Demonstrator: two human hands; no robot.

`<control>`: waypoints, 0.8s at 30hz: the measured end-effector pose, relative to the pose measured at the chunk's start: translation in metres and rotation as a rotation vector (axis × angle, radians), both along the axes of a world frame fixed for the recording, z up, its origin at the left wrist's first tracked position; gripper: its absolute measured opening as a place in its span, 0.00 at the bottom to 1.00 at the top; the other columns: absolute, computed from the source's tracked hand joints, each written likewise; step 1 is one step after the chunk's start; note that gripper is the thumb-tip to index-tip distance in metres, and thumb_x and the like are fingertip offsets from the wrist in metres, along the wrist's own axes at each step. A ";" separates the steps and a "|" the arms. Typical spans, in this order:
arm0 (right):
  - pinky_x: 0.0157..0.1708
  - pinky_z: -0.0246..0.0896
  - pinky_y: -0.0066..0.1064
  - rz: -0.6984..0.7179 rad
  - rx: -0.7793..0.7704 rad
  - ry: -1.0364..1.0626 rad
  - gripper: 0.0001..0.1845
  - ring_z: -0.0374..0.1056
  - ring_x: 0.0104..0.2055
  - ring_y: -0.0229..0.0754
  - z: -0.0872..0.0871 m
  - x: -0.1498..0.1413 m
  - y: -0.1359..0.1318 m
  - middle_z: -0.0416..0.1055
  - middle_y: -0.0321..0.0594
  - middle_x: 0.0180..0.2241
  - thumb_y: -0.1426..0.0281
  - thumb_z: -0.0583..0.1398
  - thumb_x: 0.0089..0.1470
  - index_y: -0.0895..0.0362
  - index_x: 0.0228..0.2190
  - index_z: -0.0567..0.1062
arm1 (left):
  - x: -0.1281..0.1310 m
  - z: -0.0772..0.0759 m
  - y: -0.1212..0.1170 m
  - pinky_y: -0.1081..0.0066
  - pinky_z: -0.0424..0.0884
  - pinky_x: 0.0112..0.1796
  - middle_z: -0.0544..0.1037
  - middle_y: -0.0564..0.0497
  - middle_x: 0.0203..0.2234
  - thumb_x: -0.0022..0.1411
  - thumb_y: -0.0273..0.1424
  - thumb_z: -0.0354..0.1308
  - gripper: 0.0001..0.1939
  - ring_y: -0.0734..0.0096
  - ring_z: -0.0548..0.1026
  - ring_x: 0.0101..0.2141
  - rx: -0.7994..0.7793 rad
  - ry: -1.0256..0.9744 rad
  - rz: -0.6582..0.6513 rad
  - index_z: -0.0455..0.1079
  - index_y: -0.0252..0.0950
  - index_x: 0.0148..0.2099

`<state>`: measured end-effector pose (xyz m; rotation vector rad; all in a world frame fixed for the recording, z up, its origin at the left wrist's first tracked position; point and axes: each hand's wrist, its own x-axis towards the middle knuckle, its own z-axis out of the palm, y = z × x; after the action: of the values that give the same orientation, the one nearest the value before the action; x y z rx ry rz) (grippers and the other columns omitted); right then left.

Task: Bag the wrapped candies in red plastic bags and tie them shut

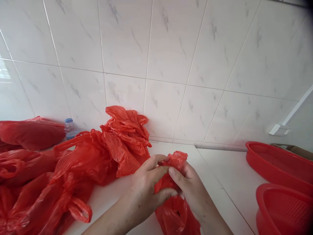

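Left hand (140, 191) and right hand (192, 191) gripping crumpled red plastic carrier bag (174, 213) between them (fingers curled); hold apparently firm, partly hidden.

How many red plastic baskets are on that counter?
2: a red oval basket farther back on the right, and a red mesh basket nearer, cut off by the view's edge. Others may be stacked beneath.

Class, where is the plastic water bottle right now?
The plastic water bottle stands left of centre in the head view, by the white tiled wall, between a red plastic bag and a crumpled heap of red plastic bags.
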<state>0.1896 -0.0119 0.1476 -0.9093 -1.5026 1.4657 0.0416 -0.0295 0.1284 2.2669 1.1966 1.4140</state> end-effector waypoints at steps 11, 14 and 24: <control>0.21 0.51 0.27 0.119 0.078 -0.055 0.23 0.53 0.17 0.31 -0.007 0.011 0.008 0.66 0.33 0.21 0.51 0.51 0.57 0.56 0.42 0.71 | -0.005 -0.004 0.003 0.65 0.66 0.47 0.71 0.46 0.46 0.61 0.28 0.53 0.08 0.62 0.68 0.50 -0.107 -0.210 0.065 0.64 0.37 0.28; 0.29 0.56 0.31 0.319 0.215 -0.041 0.26 0.57 0.22 0.33 -0.007 0.024 0.013 0.67 0.36 0.27 0.51 0.46 0.59 0.55 0.43 0.73 | -0.005 -0.003 0.004 0.65 0.67 0.44 0.73 0.46 0.42 0.62 0.32 0.51 0.10 0.63 0.70 0.46 -0.290 -0.389 -0.020 0.61 0.37 0.28; 0.24 0.52 0.27 -0.155 0.271 -0.417 0.08 0.55 0.24 0.35 -0.007 0.017 0.016 0.61 0.29 0.24 0.69 0.57 0.49 0.50 0.35 0.66 | 0.004 -0.003 0.002 0.77 0.55 0.23 0.62 0.58 0.18 0.60 0.32 0.52 0.12 0.77 0.58 0.21 -0.442 -0.346 0.058 0.55 0.38 0.25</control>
<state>0.2070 0.0046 0.1409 -1.1808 -1.8304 0.9672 0.0461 -0.0272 0.1251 1.6313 1.3074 1.3289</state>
